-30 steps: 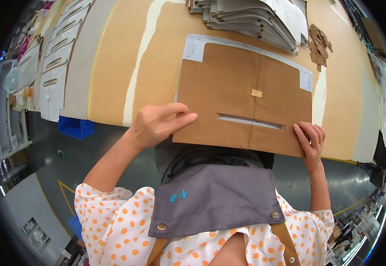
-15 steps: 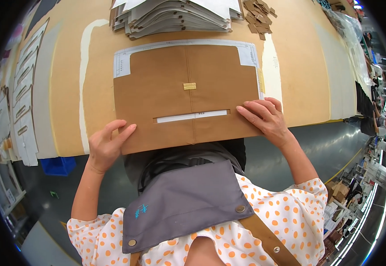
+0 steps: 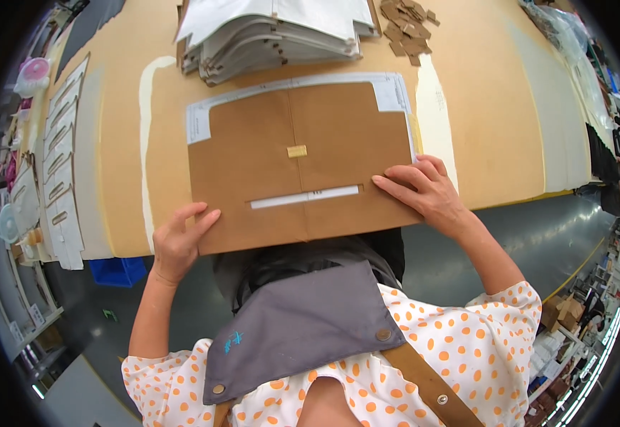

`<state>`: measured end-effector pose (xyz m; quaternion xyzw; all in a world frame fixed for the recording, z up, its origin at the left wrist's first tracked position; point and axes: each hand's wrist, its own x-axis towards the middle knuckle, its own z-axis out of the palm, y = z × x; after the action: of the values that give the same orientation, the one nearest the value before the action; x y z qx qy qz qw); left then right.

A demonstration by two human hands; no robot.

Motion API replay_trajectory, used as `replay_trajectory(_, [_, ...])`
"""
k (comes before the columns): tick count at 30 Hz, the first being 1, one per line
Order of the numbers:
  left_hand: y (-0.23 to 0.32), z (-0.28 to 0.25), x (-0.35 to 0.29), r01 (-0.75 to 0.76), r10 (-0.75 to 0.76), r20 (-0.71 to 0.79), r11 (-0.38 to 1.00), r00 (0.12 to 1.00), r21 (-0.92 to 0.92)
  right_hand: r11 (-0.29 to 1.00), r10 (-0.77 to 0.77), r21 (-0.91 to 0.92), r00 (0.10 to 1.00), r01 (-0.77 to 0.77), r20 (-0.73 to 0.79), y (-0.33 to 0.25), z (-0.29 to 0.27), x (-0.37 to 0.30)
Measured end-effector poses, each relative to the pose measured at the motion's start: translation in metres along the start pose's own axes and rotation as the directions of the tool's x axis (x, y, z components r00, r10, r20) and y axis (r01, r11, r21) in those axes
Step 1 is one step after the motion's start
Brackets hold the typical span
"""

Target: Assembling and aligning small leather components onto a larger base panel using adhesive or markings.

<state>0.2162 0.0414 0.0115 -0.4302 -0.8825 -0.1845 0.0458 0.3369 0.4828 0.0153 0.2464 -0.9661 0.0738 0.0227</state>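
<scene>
A flat brown panel (image 3: 253, 160), leather-like, lies in front of me at the table's near edge. It has a centre crease, a small yellowish tape piece (image 3: 297, 151) and a long narrow slot (image 3: 306, 197) with white showing through. A white printed sheet (image 3: 389, 92) peeks out from beneath its far corners and far edge. My left hand (image 3: 180, 238) pinches the panel's near left corner, thumb on top. At the near right edge, my right hand (image 3: 427, 188) grips the panel with fingers resting on its upper face; the underside of this grip is hidden.
Beyond the panel stands a stack of white and brown pieces (image 3: 274, 50), beside a heap of small brown scraps (image 3: 409, 28). Slotted white pieces (image 3: 60, 160) lie in a row along the left. A blue bin (image 3: 117, 271) sits below the table's left edge; clear plastic (image 3: 563, 35) covers the far right.
The view has shifted and tilted slightly, so the table scene appears a little lower. Both hands stay at the panel's near corners; the panel has hardly moved on the table.
</scene>
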Motion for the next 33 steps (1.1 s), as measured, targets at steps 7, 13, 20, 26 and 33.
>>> replay_trajectory(7, [-0.009, -0.044, 0.068, 0.166, -0.291, -0.290, 0.907, 0.912, -0.387, 0.887, 0.324, 0.447, 0.848, -0.118, -0.419, 0.035, -0.058, 0.034])
replay_trajectory(13, [-0.034, -0.092, 0.200, 0.373, -0.678, -0.149, 0.559, 0.720, -0.741, 0.509, 0.715, 0.861, 0.549, 0.018, -0.434, 0.110, -0.104, 0.123])
replay_trajectory(20, [-0.131, -0.064, 0.322, 0.285, -0.602, -0.134, 0.549, 0.787, -0.786, 0.300, 0.682, 0.950, 0.716, -0.088, -0.149, 0.237, -0.088, 0.229])
replay_trajectory(26, [-0.162, 0.037, 0.329, 0.560, -0.687, -0.171, 0.690, 0.706, -0.458, 0.777, 0.602, 0.161, 0.645, -0.608, -0.470, 0.265, 0.005, 0.222])
replay_trajectory(33, [-0.154, 0.017, 0.203, 0.520, -0.794, -0.156, 0.518, 0.587, -0.679, 0.034, 0.110, 0.872, 0.865, 0.488, -0.489, 0.035, -0.102, 0.197])
